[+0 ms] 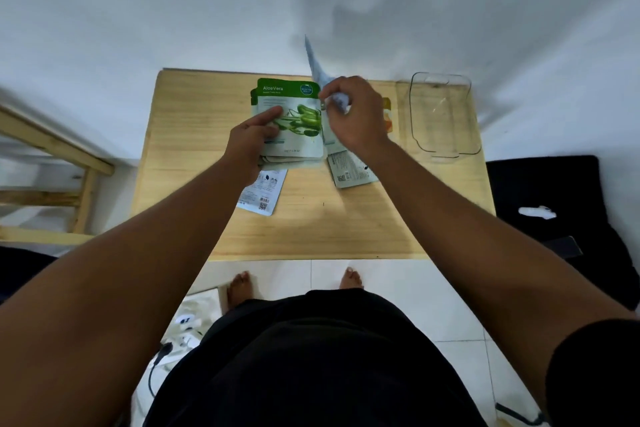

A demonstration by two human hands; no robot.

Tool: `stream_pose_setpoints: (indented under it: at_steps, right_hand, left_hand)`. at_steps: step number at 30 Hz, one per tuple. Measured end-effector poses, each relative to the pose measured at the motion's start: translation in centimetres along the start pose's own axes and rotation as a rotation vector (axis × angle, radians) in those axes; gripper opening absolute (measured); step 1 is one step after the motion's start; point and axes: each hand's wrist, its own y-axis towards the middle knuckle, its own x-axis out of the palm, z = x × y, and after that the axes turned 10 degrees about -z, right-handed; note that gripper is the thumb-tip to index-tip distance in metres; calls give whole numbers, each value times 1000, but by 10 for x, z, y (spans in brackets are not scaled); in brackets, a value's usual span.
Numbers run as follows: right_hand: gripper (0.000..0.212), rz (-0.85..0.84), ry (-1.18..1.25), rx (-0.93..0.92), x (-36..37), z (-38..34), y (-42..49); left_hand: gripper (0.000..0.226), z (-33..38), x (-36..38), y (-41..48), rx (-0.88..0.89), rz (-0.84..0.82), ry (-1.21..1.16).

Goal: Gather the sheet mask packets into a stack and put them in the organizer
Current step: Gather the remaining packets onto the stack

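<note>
You stand at a small wooden table [304,229] with both arms stretched out over it. Your left hand [251,139] rests on a stack of sheet mask packets [294,128] near the table's far middle, index finger pressed flat on the green Aloe Vera packet on top and the other fingers curled around the stack's left edge. That top packet lies face up with its long axis running away from you, title end toward the wall. Edges of at least three more packets fan out beneath its near end; an exact count of the stack is not possible.

Your right hand [353,111] is closed in a pinch on one pale blue-grey packet [320,74], held up off the table and nearly on edge, its long axis tilted up toward the wall; it is blurred.

Two packets lie apart from the stack, both back side up with codes showing: one [265,192] just beneath your left wrist, one [349,168] under your right wrist. A sliver of an orange-printed packet [388,114] peeks out past your right hand.

One clear plastic organizer [441,114] sits at the far right corner of the table, near the packets.
</note>
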Motion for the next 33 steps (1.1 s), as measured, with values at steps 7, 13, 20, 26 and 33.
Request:
stream_pose_setpoints:
  at_steps: [7, 13, 20, 26, 33]
  right_hand:
    - [51, -400, -93, -101, 11, -40, -7]
    - [66, -372, 66, -64, 11, -53, -9]
    - [30, -244, 430, 313, 8, -32, -2]
    - [39, -352, 525, 306, 3, -27, -1]
    - [43, -367, 359, 237, 3, -21, -1]
  left_hand:
    - [53, 16, -6, -4, 54, -79, -37]
    - [54, 16, -14, -17, 69, -160, -62]
    - [54, 22, -19, -25, 107, -258, -78]
    - [53, 21, -21, -26, 110, -274, -165]
    - [41, 23, -11, -24, 58, -232, -7]
